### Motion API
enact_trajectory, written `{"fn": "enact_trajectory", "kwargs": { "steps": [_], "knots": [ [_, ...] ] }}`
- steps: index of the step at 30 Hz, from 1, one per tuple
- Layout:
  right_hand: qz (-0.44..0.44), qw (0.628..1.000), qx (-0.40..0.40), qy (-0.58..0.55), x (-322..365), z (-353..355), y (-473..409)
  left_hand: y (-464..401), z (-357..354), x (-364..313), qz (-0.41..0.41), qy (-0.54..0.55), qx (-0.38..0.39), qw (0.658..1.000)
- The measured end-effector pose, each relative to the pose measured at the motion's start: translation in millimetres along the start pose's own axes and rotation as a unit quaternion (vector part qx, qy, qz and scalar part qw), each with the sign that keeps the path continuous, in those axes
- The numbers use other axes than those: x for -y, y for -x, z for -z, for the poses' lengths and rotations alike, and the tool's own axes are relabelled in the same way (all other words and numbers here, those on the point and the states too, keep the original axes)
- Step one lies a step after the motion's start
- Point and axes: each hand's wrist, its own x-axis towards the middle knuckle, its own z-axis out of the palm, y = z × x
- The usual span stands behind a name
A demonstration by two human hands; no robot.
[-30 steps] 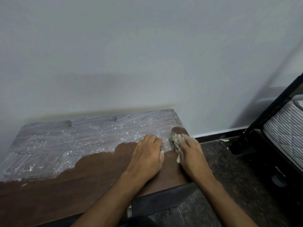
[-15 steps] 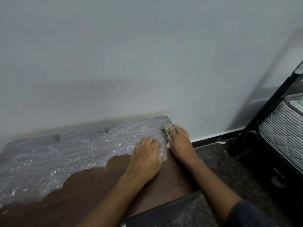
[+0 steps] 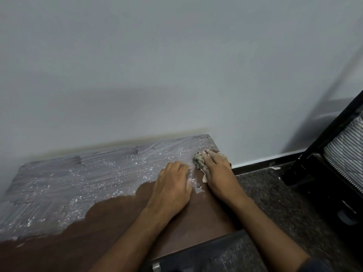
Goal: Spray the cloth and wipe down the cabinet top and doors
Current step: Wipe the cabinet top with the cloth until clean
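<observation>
Crumpled cloth (image 3: 198, 160) under right hand (image 3: 217, 169) lies lengthwise front-to-back.

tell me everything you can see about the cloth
The cloth is a small, crumpled rag, pale greenish-grey and soiled. It lies bunched on the cabinet top near the far right corner, at the edge of the whitish, streaky film. The right hand lies over it, so only a wad beside the fingers and a pale scrap below the hand show. The left hand rests flat next to it, apparently without touching.
</observation>
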Motion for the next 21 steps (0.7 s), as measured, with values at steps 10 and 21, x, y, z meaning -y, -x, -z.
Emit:
{"fn": "enact_trajectory", "kwargs": {
  "steps": [10, 21],
  "knots": [
    [0.128, 0.991, 0.038, -0.027, 35.8, -2.4, 80.2, 24.4, 15.6, 10.8, 0.046, 0.019, -0.021, 0.999],
    [0.154, 0.986, 0.048, -0.05, 65.8, -16.2, 38.9, 47.1, 29.0, 27.7, 0.118, 0.028, -0.045, 0.992]
  ]
}}
